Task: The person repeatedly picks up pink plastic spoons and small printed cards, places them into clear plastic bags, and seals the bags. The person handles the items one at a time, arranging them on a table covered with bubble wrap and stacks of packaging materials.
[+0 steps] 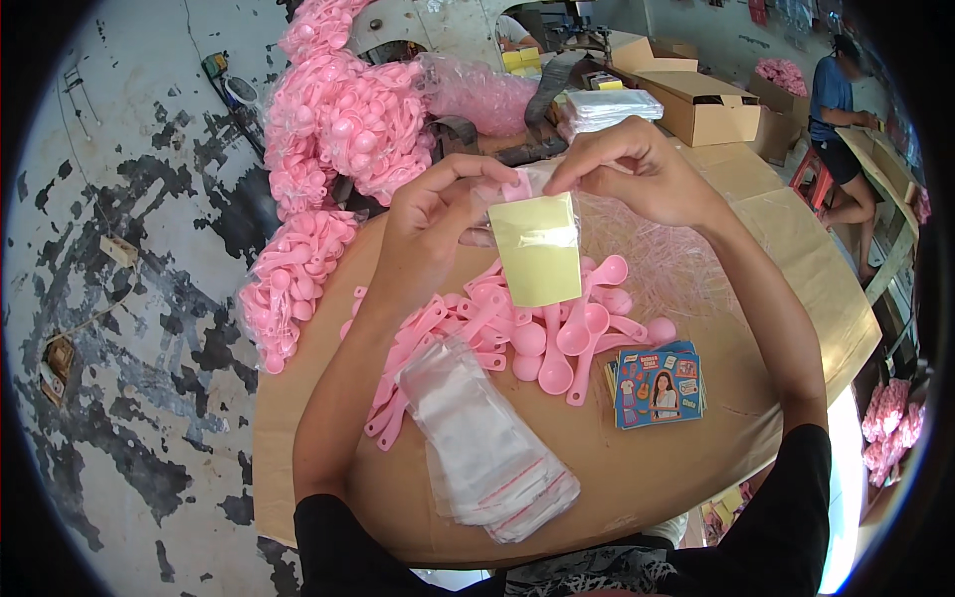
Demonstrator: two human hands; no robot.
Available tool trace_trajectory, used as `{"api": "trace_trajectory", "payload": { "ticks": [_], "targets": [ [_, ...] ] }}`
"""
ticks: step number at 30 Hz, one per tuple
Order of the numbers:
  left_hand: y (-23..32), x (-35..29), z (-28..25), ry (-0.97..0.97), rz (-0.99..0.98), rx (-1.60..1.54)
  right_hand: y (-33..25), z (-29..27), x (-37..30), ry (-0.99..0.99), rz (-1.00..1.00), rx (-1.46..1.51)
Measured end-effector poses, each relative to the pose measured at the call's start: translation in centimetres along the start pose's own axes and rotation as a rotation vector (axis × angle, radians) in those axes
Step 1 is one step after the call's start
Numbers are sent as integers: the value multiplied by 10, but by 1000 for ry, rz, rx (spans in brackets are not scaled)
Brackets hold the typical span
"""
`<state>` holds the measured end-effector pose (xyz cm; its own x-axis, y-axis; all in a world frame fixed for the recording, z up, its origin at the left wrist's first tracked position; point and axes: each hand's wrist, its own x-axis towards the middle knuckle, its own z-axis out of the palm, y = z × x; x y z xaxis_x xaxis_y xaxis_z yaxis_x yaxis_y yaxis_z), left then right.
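In front of me I hold up a small clear plastic bag (537,177) with a yellow card (537,254) in its lower part. My left hand (433,209) pinches the bag's upper left side, where a bit of pink (517,187), perhaps a spoon handle, shows through the film. The bag's upper right edge is between the closed fingertips of my right hand (642,171). Loose pink measuring spoons (557,343) lie heaped below the bag. Nearer to me rests a fanned stack of empty clear bags (492,448). To its right sits a stack of blue printed cards (659,388).
Brown paper covers the table (328,438). Big clear sacks of pink spoons (348,129) pile up at the left. Thin clear plastic strips (667,259) lie right of the spoons. Farther back are packs of clear bags (612,107) and a cardboard box (711,104). A person (841,129) works at far right.
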<state>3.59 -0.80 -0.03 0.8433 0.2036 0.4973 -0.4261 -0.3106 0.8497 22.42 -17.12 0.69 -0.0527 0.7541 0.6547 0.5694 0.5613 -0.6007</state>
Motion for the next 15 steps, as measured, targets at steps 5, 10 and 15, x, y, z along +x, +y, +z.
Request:
{"api": "trace_trajectory", "payload": {
  "ticks": [5, 10, 15],
  "targets": [
    [-1, -2, -9, -89, 90, 84, -2, 0, 0, -35, -61, -98],
    [1, -2, -12, -212, 12, -118, -1, -1, -2, -35, -73, -74],
    [-3, -3, -9, -201, 31, 147, -7, -2, 0, -52, -61, -90]
  ]
}}
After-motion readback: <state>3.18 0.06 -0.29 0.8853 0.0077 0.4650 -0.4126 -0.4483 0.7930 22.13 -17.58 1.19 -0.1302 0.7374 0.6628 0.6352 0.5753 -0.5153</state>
